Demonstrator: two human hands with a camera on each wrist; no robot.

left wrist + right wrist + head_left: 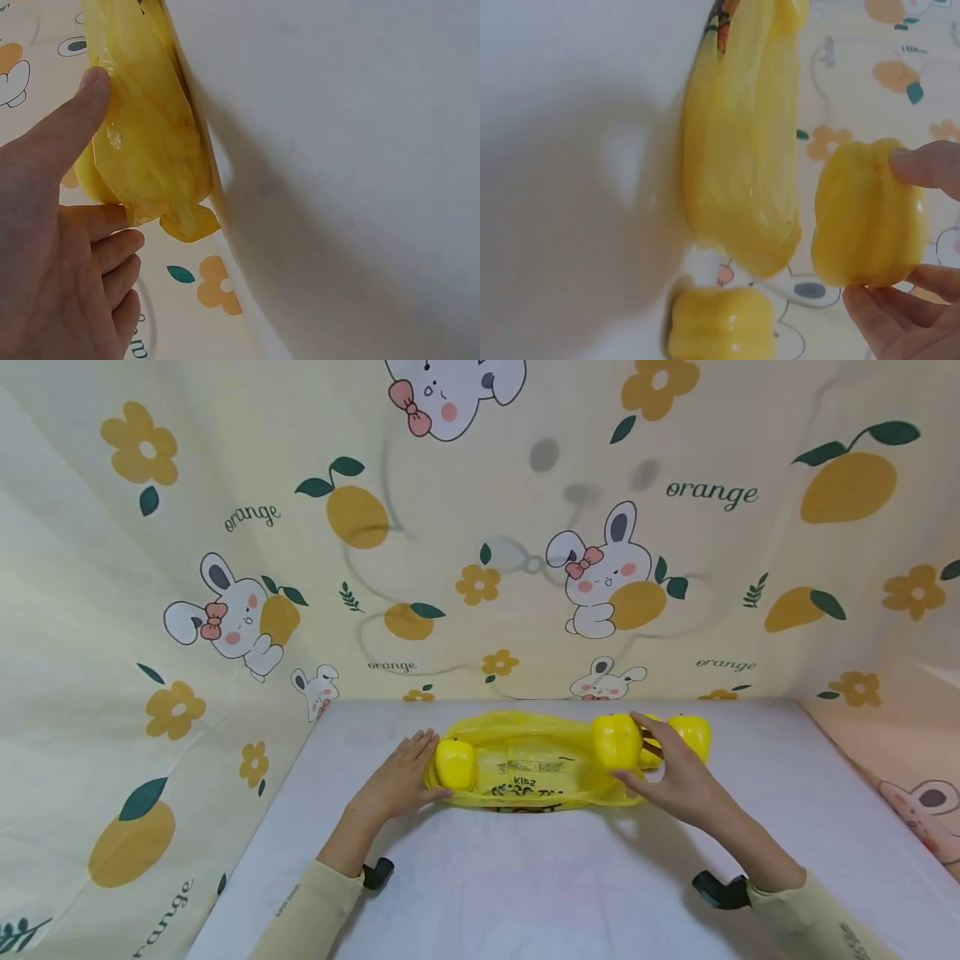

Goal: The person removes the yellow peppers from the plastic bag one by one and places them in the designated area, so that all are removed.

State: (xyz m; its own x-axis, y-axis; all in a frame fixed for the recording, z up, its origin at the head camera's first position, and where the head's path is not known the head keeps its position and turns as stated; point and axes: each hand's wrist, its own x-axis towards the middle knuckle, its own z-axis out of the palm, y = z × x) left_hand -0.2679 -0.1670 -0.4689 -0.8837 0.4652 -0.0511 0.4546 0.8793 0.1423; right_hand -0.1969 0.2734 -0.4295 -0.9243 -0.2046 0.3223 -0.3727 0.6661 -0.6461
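A yellow plastic bag (540, 768) with dark print lies lengthwise on the table, its mouth spread. My left hand (401, 777) holds its left end, thumb on the near side and index finger on the far side; the other fingertips are free in the left wrist view. A yellow bell pepper (456, 765) sits inside that end. In my right hand (678, 777), thumb and fingers grip another yellow bell pepper (870, 217), raised near the bag's right end. Beyond it are a yellow bell pepper (692, 735) and one more yellow piece (650, 752), partly hidden by the hand.
The white table (510, 885) reaches back to a hanging cloth (480, 527) printed with rabbits, oranges and flowers, which also covers both sides. In the right wrist view a yellow bell pepper (721, 326) rests on the table past the bag's end.
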